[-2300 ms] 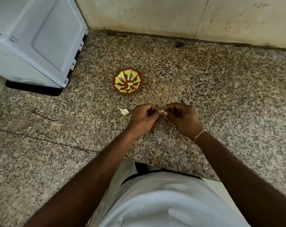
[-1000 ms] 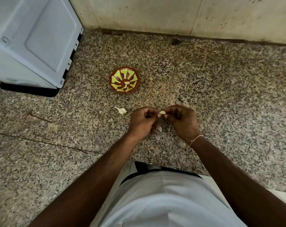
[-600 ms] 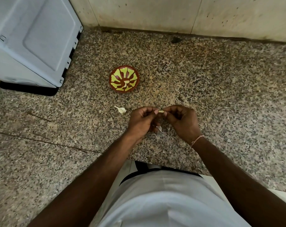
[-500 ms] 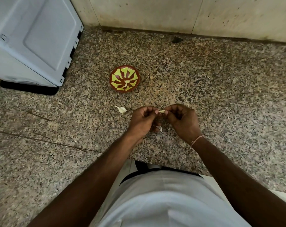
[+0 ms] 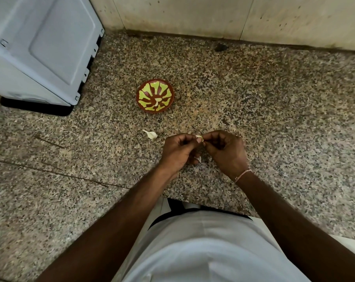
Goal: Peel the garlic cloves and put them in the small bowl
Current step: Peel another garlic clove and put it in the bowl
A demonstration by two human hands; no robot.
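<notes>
Both my hands pinch clove (image 5: pixel 199 137): left hand (image 5: pixel 177 151), right hand (image 5: pixel 225 151). Skin piece (image 5: pixel 199 159) now dropped on counter (image 5: pixel 274 119); peeling nearly done, small bowl (image 5: pixel 155 95) next.

A single head-worn camera is looking steeply down and forward over the person's torso, sitting close above the speckled bench (image 5: pixel 274 119), taking in both forearms and reaching as far as the back wall (image 5: pixel 192 15).

Skin scrap (image 5: pixel 199 159) now off the clove (image 5: pixel 199 137) (below left hand (image 5: pixel 177 151)).
</notes>
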